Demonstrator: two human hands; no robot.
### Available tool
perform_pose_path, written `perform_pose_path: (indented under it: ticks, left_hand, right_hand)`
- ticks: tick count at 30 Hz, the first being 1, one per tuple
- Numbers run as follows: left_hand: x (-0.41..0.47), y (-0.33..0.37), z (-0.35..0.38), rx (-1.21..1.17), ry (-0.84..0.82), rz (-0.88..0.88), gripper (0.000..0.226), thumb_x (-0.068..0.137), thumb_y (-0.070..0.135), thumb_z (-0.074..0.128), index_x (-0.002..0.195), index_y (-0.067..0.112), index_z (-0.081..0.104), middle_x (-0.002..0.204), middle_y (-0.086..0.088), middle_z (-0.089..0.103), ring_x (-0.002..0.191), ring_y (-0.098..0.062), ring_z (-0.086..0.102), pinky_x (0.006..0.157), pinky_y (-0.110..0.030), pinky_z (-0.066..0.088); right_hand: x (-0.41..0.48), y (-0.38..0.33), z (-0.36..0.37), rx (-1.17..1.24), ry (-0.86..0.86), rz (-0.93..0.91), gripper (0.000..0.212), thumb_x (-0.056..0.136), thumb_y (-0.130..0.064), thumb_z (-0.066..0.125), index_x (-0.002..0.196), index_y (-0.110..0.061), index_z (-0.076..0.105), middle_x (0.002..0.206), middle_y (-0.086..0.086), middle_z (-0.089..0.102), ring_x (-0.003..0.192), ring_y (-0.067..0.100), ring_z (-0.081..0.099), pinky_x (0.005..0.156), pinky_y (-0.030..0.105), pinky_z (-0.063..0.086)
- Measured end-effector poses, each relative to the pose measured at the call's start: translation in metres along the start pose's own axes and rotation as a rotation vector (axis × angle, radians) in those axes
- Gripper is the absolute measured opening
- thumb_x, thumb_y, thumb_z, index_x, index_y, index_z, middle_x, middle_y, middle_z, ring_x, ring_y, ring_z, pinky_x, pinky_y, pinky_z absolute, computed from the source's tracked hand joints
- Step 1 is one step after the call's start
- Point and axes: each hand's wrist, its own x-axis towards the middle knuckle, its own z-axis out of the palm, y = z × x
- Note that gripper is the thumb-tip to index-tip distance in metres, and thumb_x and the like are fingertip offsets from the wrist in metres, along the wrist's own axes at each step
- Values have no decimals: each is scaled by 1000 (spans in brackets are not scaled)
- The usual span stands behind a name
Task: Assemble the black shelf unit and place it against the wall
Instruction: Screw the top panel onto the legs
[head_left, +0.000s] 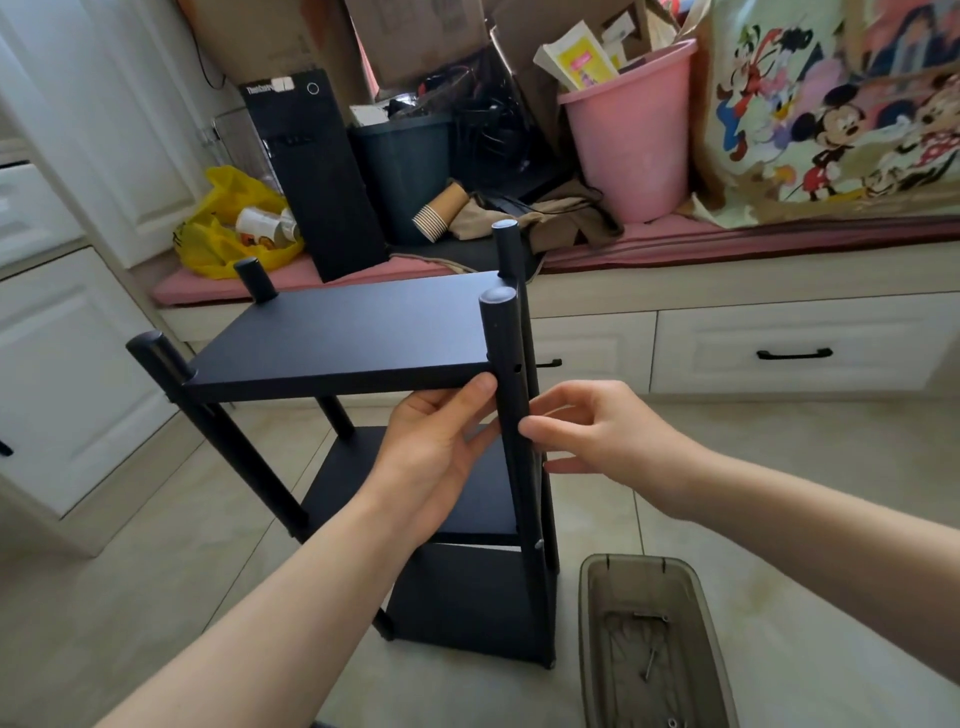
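The black shelf unit (343, 332) stands upright on the tiled floor, three boards between four round posts. My left hand (441, 447) reaches under the top board's near right corner, its thumb against the board's front edge beside the near right post (506, 374). My right hand (587, 426) comes from the right, fingertips touching that post just below the top board. A small hole shows in the post at board height. Whether the right fingers hold a screw is hidden.
A translucent brown plastic tray (597, 623) with a few screws lies on the floor at the lower right. Behind the shelf runs a window bench with drawers (789, 353), crowded with a pink bucket (628, 140), a black computer tower (311, 176), bags and boxes. White cabinets (62, 364) stand left.
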Motion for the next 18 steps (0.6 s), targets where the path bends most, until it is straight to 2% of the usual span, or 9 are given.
perform_pose_path:
  ticks: [3, 6, 8, 11, 14, 16, 18]
  left_hand:
    - [-1, 1, 0, -3, -8, 1, 23, 85, 17, 64, 105, 9, 72, 110, -10, 75, 109, -26, 70, 94, -40, 55]
    - [-2, 1, 1, -22, -31, -6, 19, 87, 15, 62, 99, 11, 76, 109, -8, 75, 109, -25, 70, 93, -35, 56]
    - [-3, 3, 1, -36, -53, -14, 19, 87, 14, 62, 92, 14, 80, 108, -7, 76, 108, -23, 70, 95, -36, 56]
    - [-4, 3, 1, -34, -68, -17, 19, 88, 15, 62, 92, 16, 80, 108, -5, 76, 107, -21, 70, 98, -37, 55]
    - [-3, 3, 1, -42, -68, -28, 17, 88, 15, 63, 91, 17, 79, 108, -5, 76, 107, -22, 70, 100, -38, 53]
    - [-3, 3, 1, -42, -61, -32, 17, 87, 16, 63, 89, 17, 80, 107, -5, 76, 107, -22, 70, 100, -39, 53]
    - [-3, 2, 1, -38, -66, -33, 18, 86, 16, 63, 89, 18, 80, 107, -4, 76, 108, -22, 70, 100, -39, 54]
  right_hand:
    - [4, 2, -9, -11, -76, 65, 19, 87, -19, 74, 106, -16, 70, 98, 0, 77, 95, 11, 72, 85, 31, 60]
    - [11, 26, -21, -211, -125, 148, 18, 88, -13, 74, 104, -19, 70, 99, -1, 77, 97, 11, 71, 85, 29, 59]
    - [15, 56, -25, -329, -188, 267, 19, 89, -14, 72, 107, -19, 68, 102, -1, 75, 97, 11, 70, 84, 28, 59]
    - [13, 116, -21, -379, -239, 450, 20, 91, -18, 69, 111, -17, 65, 103, 2, 72, 95, 13, 70, 83, 29, 60]
    - [6, 178, -6, -464, -224, 575, 18, 93, -22, 67, 109, -14, 62, 96, 4, 70, 81, 17, 69, 71, 29, 59]
    - [-1, 209, 8, -539, -244, 666, 28, 93, -28, 65, 113, -9, 57, 97, 8, 68, 76, 19, 66, 65, 30, 59]
    - [-8, 233, 22, -542, -248, 754, 42, 96, -35, 61, 124, -7, 47, 110, 10, 64, 85, 20, 67, 73, 34, 61]
